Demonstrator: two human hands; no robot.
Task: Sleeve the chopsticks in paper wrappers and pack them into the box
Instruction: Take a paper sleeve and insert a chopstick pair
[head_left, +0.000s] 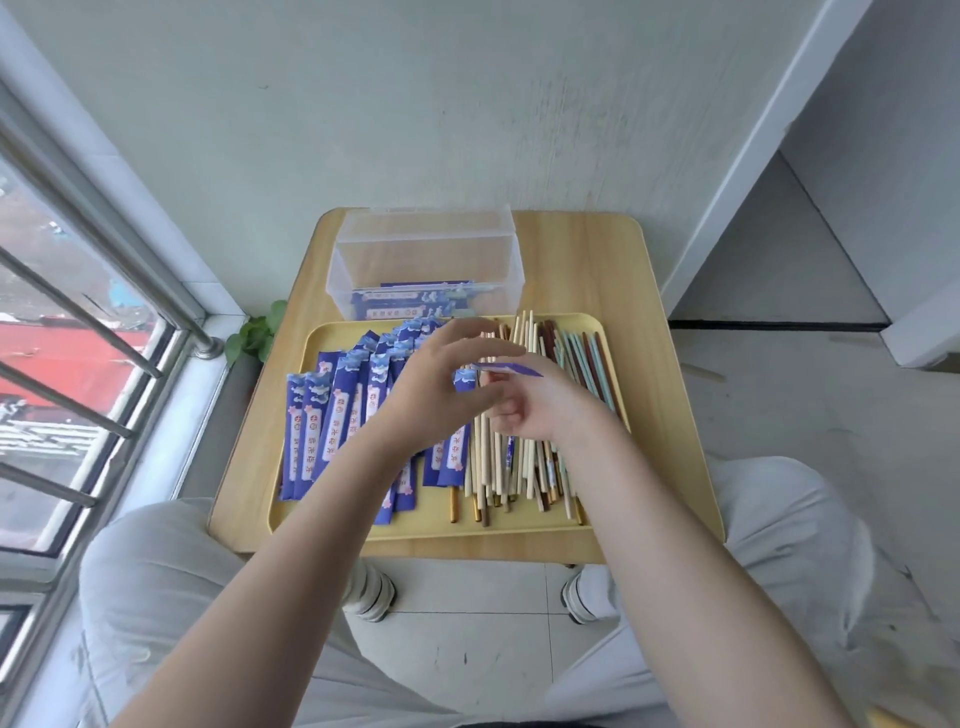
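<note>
left hand (439, 382): pinching one end of a blue wrapper (506, 370) above the tray (431, 522)
right hand (524, 405): curling round the wrapper's other end
chopsticks (519, 457): lying loose on the tray's right half
box (426, 260): sitting just behind the tray, holding some sleeved pairs

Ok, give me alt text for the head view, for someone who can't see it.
Both hands, left hand and right hand, hold one blue paper wrapper above a yellow tray with blue wrappers on its left and bare chopsticks on its right. Behind it, a clear plastic box holds a few sleeved pairs.
</note>
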